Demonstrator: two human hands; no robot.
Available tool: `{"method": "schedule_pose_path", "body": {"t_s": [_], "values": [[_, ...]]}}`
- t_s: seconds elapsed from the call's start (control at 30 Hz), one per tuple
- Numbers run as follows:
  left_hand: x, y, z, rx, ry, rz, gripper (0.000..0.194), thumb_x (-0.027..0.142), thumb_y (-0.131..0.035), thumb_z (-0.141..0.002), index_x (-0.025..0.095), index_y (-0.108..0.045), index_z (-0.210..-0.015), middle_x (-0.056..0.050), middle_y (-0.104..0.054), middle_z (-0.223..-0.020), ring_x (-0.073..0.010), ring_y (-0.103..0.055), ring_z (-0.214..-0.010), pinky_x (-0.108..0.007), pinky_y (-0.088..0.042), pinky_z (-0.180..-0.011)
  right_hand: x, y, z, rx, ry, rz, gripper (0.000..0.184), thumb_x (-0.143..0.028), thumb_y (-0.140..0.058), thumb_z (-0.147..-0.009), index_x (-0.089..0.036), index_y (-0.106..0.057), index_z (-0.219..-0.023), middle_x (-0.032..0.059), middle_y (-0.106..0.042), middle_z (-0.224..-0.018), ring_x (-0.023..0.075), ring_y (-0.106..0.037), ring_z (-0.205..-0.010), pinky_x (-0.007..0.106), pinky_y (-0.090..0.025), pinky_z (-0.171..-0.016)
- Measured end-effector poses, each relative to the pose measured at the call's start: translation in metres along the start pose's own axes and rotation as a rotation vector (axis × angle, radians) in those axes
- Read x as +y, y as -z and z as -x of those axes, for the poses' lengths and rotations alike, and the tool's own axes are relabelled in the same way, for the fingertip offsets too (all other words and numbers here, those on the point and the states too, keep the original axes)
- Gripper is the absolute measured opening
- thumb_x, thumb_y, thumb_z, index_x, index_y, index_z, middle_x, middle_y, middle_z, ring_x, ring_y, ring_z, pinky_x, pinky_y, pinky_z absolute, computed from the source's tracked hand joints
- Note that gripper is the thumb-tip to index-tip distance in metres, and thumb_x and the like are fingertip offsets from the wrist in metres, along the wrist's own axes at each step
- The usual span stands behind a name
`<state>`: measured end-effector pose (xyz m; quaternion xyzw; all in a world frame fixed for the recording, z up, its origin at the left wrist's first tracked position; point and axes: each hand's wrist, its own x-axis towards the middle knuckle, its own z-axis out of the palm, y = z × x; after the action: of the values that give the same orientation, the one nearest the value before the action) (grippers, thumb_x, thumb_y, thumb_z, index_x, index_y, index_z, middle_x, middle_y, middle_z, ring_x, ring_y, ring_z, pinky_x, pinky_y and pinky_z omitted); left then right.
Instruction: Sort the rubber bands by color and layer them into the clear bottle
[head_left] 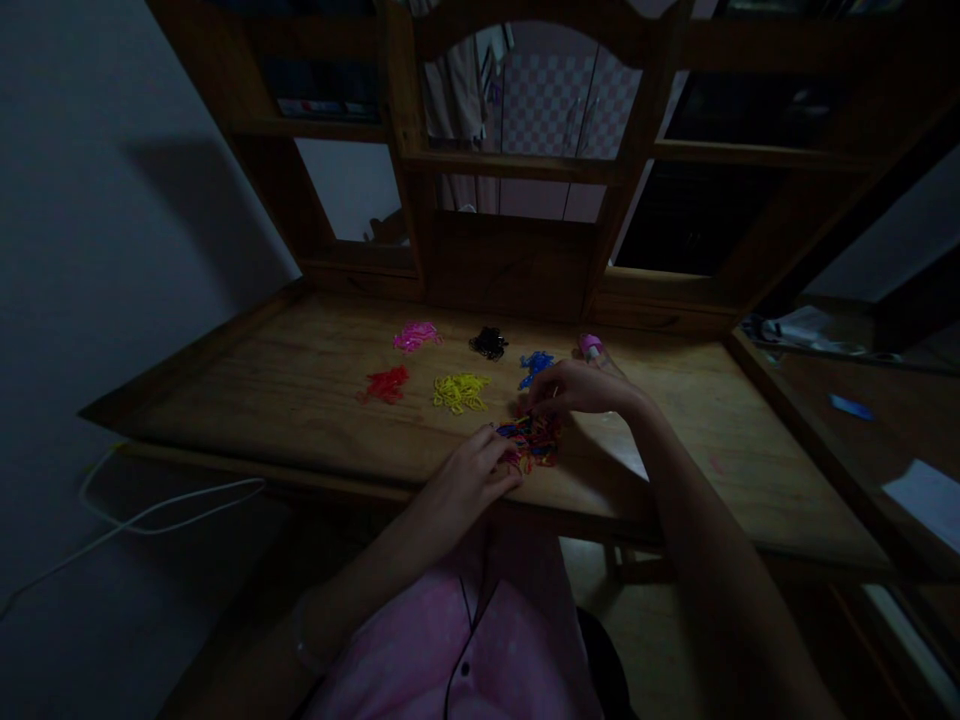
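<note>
A mixed pile of small, thin coloured loops (536,445), mostly red with some blue and yellow, lies near the desk's front edge; whether they are clips or bands is unclear. My left hand (472,470) rests at the pile's left side, its fingers apart and touching the edge. Over the back of the pile, my right hand (566,387) bends down with fingertips pinched together; what is between them is hidden. Sorted by colour, loops lie beyond: yellow (460,393), red (387,384), pink (417,336), black (489,343) and blue (535,367), the blue just behind my right fingers.
A clear container with a pink cap (590,343) lies behind my right hand. The wooden desk (300,390) backs onto a shelf unit (517,260) with small drawers. A white cable (187,490) hangs at the left. Another wooden surface with paper (926,495) stands at the right.
</note>
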<state>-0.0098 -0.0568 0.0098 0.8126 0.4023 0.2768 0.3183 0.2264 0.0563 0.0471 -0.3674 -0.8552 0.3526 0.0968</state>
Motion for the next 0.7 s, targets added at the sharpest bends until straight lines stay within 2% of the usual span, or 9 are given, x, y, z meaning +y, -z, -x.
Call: {"method": "schedule_pose_path", "body": {"t_s": [0.1,0.2,0.3,0.4,0.53,0.7], "values": [[-0.006,0.005,-0.007,-0.067,-0.008,-0.035,0.015,0.028,-0.061,-0.088,0.021,-0.062,-0.101,-0.003,-0.057,-0.1,-0.0162,-0.058,-0.086,-0.027,-0.047,-0.075,0.001,0.0,-0.001,0.002,-0.002,-0.002,0.026,-0.038,-0.068,-0.081,-0.017,-0.073,-0.095,0.0048,-0.072,-0.087,0.0149,-0.064,-0.079,0.024,-0.047,-0.068],[-0.01,0.012,-0.018,-0.142,-0.039,-0.088,0.009,0.022,-0.059,-0.088,0.019,-0.062,-0.095,-0.003,-0.057,-0.095,-0.016,-0.057,-0.083,-0.027,-0.045,-0.073,0.0,0.0,0.0,-0.001,0.005,-0.006,0.025,-0.037,-0.067,-0.081,-0.017,-0.073,-0.095,0.0046,-0.072,-0.087,0.015,-0.065,-0.079,0.024,-0.047,-0.068],[-0.008,0.02,-0.029,-0.211,-0.075,-0.169,0.006,0.013,-0.057,-0.085,0.017,-0.06,-0.088,-0.003,-0.058,-0.09,-0.0167,-0.055,-0.083,-0.028,-0.043,-0.075,-0.003,0.0,0.0,0.003,0.001,-0.003,0.025,-0.038,-0.067,-0.081,-0.017,-0.073,-0.094,0.0044,-0.073,-0.086,0.0147,-0.065,-0.077,0.024,-0.047,-0.067],[-0.004,0.025,-0.037,-0.254,-0.135,-0.2,0.006,0.012,-0.055,-0.084,0.017,-0.058,-0.084,-0.003,-0.058,-0.089,-0.0161,-0.053,-0.081,-0.028,-0.042,-0.075,-0.002,0.0,0.0,0.011,0.01,0.004,0.026,-0.039,-0.067,-0.081,-0.017,-0.073,-0.094,0.0046,-0.073,-0.088,0.015,-0.065,-0.079,0.024,-0.048,-0.069],[-0.005,0.027,-0.041,-0.253,-0.189,-0.158,0.007,0.013,-0.054,-0.084,0.016,-0.059,-0.083,-0.002,-0.057,-0.086,-0.014,-0.052,-0.076,-0.026,-0.04,-0.069,-0.001,0.0,-0.001,0.039,0.008,0.036,0.027,-0.04,-0.068,-0.081,-0.017,-0.073,-0.094,0.0046,-0.072,-0.086,0.0153,-0.065,-0.077,0.024,-0.047,-0.067],[-0.018,0.026,-0.046,-0.185,-0.143,0.019,0.007,0.021,-0.062,-0.081,0.017,-0.064,-0.085,0.0,-0.057,-0.078,-0.0115,-0.051,-0.068,-0.023,-0.038,-0.061,-0.005,0.001,0.0,0.035,0.01,0.024,0.028,-0.04,-0.067,-0.082,-0.016,-0.074,-0.095,0.0056,-0.073,-0.086,0.015,-0.065,-0.076,0.024,-0.046,-0.066]]}}
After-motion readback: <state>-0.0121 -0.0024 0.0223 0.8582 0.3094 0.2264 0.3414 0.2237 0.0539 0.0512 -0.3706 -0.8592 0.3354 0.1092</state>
